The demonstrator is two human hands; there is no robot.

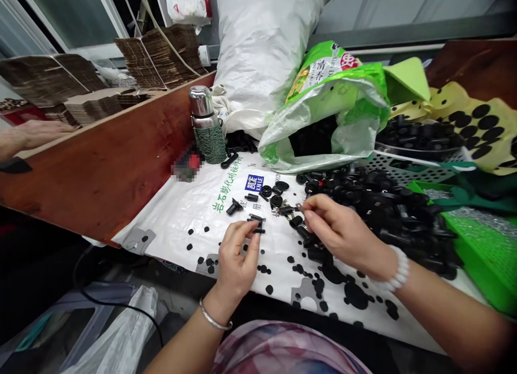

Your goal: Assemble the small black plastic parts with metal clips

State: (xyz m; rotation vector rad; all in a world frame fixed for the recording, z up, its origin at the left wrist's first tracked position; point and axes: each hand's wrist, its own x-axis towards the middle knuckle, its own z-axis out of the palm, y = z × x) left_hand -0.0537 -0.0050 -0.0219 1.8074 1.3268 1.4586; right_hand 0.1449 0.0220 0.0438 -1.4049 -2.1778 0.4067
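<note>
My left hand (236, 258), with a silver bangle at its wrist, is over the front of the white sheet (169, 223). Its thumb and fingers pinch a small black part (259, 231); its exact shape is partly hidden. To the right, my right hand (343, 231), wearing a pale bead bracelet, closes its fingertips on a small metal piece (299, 207). Several loose black parts lie between and beyond the hands, among them a short cylinder (251, 198) and a flanged piece (234, 206). A large heap of black plastic parts (375, 201) spreads beside my right hand.
A steel flask (208, 126) in a green net stands by the red-brown board (121, 164). Behind are an open green bag (343, 104) and a big white sack (262, 50). A green basket (484, 250) holds tiny metal pieces. Another person's hand (36, 137) rests beyond the board.
</note>
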